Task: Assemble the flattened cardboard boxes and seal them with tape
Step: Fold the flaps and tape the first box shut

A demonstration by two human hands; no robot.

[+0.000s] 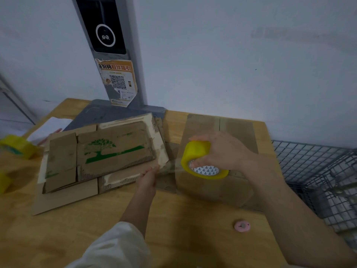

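right hand [224, 151] grips the yellow tape roll [201, 161], fingers curled over its top, above the assembled cardboard box [212, 182]. left hand [148, 178] pinches the free tape end [168, 168], drawn out left of the roll. flattened boxes [108, 153] lie stacked just left of that pinch.
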